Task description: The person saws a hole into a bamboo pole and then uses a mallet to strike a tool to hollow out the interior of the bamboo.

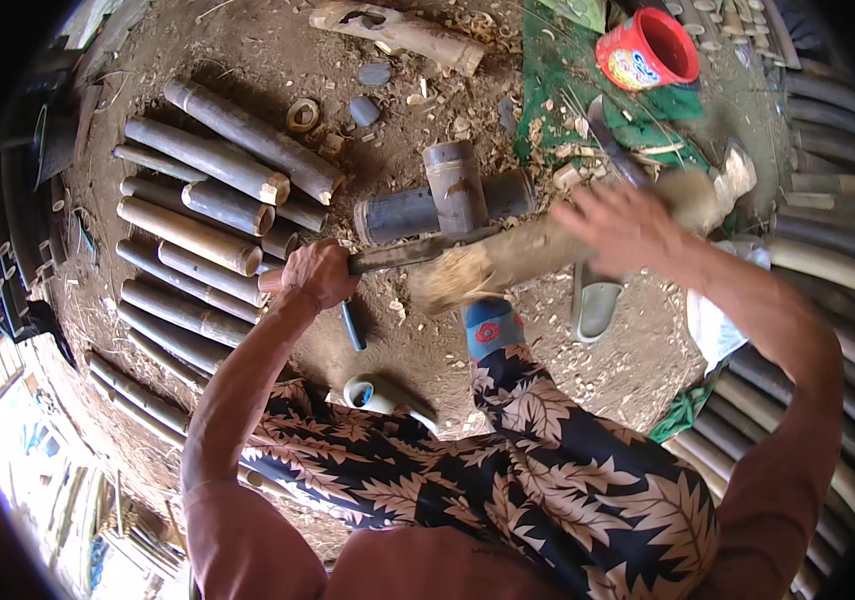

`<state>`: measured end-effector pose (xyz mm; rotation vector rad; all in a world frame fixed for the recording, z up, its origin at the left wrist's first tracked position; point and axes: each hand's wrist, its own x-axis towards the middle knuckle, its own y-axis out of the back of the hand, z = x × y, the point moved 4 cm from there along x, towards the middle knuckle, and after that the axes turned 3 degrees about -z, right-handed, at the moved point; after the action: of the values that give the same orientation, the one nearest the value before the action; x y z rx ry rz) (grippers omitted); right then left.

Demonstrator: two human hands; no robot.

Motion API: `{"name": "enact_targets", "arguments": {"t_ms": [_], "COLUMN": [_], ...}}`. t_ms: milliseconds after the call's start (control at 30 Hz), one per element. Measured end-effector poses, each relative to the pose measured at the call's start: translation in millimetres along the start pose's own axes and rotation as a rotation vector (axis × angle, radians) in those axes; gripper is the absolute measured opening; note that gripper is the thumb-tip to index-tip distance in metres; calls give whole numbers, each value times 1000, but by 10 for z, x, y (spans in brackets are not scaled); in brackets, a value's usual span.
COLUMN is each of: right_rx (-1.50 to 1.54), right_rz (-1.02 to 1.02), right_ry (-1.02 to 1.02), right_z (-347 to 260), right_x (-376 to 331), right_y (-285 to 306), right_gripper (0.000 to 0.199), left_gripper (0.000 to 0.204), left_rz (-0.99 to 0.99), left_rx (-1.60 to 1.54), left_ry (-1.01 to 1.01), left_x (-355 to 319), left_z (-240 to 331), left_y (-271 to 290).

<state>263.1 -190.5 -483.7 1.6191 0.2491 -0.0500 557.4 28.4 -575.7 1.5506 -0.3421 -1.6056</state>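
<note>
My left hand (316, 272) is closed round the wooden handle of a long knife (408, 254). Its blade points right, passing by the lower end of a short bamboo piece (456, 195), which stands or leans against a dark bamboo length (398, 215) on the ground. My right hand (628, 230), slightly blurred, lies over a thick wooden club (523, 255) with its fingers stretched and spread. The club's left end is rough and chipped, and its right end narrows to a pale knob. Whether the blade touches the short bamboo, I cannot tell.
Cut bamboo lengths (198, 215) lie in rows at left, more poles (838, 235) at right. A red bucket (670, 45) stands on green netting. A curved blade (613, 145), a hollowed bamboo piece (403, 35), sandals (596, 308) and wood chips surround my feet.
</note>
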Motion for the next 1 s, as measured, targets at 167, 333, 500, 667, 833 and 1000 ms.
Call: {"name": "enact_targets", "arguments": {"t_ms": [167,333,500,667,833,1000], "right_rx": [448,275,530,237,567,255], "right_rz": [439,-133,369,-110,321,-199], "right_ry": [267,-2,264,-86,236,-111], "right_z": [-823,-145,-729,-116,-551,4], "right_x": [-100,-18,-44,-89,-85,123], "right_y": [311,-23,126,-27,19,-64], "right_gripper": [15,28,27,39,41,45], "left_gripper": [25,25,26,27,28,27], "left_rz": [8,1,37,0,24,52], "left_rx": [-4,8,9,30,58,-4], "left_ry": [-23,6,-21,10,-40,82], "left_x": [77,29,52,103,98,-18], "left_z": [134,10,33,44,48,-123], "left_y": [104,41,-23,43,96,-10]}}
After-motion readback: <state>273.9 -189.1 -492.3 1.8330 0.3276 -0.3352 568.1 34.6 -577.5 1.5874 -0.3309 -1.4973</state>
